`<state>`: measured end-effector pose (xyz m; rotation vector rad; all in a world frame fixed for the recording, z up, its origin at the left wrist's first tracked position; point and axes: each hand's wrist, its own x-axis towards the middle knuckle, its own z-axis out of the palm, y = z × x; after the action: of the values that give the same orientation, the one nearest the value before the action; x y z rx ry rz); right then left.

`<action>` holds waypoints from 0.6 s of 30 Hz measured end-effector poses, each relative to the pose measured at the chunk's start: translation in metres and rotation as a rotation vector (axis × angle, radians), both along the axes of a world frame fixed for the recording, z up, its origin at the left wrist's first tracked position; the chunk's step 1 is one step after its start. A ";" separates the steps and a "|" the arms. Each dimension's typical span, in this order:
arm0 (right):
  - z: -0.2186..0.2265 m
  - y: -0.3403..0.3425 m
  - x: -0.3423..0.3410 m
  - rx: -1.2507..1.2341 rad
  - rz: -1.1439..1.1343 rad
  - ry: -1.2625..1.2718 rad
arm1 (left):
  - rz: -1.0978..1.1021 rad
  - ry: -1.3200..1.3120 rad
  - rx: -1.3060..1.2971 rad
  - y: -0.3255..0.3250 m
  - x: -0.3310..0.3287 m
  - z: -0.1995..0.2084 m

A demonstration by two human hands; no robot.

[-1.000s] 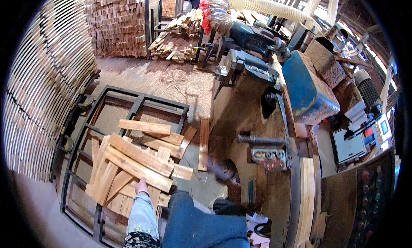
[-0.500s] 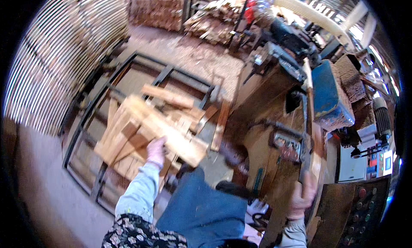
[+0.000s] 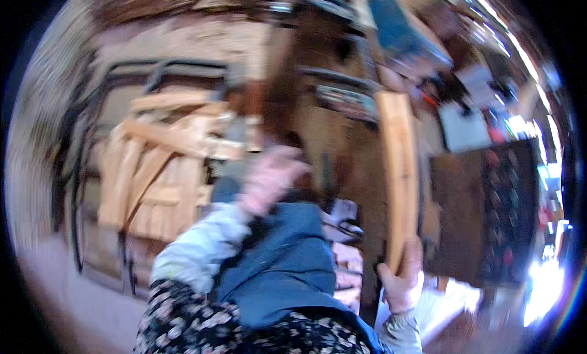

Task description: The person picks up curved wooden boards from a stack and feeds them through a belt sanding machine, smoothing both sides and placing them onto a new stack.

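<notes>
A long pale wooden board (image 3: 398, 170) lies along the machine bed at the right. My right hand (image 3: 403, 282) is at its near end, thumb on one side and fingers on the other, gripping it. Above my lap, my left hand (image 3: 272, 178) is smeared by motion. No board shows in it, and its fingers are too blurred to read. To its left, a pile of cut wooden boards (image 3: 162, 201) rests on a dark metal frame (image 3: 74, 213), with one board (image 3: 165, 138) lying slantwise across the top.
The wooden machine bench (image 3: 342, 152) stands between the pile and the long board. A dark panel with several buttons (image 3: 504, 213) is at the right. Beyond are a blue dusty box (image 3: 406, 39) and a pale cabinet (image 3: 463, 126). Sawdust covers the floor (image 3: 202, 42) at the back.
My left hand has left the board on the pile and moved right, over my lap. My right hand now grips the end of a long board on the bed. The view has swung right.
</notes>
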<state>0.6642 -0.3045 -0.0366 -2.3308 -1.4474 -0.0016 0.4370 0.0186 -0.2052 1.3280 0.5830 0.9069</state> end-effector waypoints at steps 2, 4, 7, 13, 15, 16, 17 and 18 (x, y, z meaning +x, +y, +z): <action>-0.009 -0.030 0.009 -0.011 0.001 -0.201 | 0.122 0.376 -0.170 0.045 -0.051 -0.036; -0.005 -0.019 0.016 0.052 0.126 -0.301 | 0.204 0.808 -0.018 0.094 -0.109 -0.120; -0.017 0.029 0.028 0.095 0.188 -0.288 | 0.150 1.467 0.206 0.140 -0.191 -0.161; -0.033 0.142 0.100 0.025 0.139 -0.299 | 0.064 1.867 0.787 0.215 -0.296 -0.267; -0.033 0.207 0.120 -0.003 0.102 -0.199 | -0.028 1.948 0.846 0.222 -0.324 -0.266; -0.036 0.236 0.131 -0.025 0.101 -0.235 | -0.087 1.930 0.826 0.227 -0.316 -0.249; -0.037 0.258 0.138 -0.043 0.094 -0.267 | -0.148 1.913 0.812 0.234 -0.312 -0.226; -0.039 0.279 0.141 0.014 0.086 -0.162 | -0.178 1.909 0.781 0.238 -0.323 -0.222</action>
<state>0.8050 -0.0253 -0.0755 -2.3010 -1.6185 -0.1803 0.1143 0.2567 -0.4272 2.7165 1.5320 -0.7216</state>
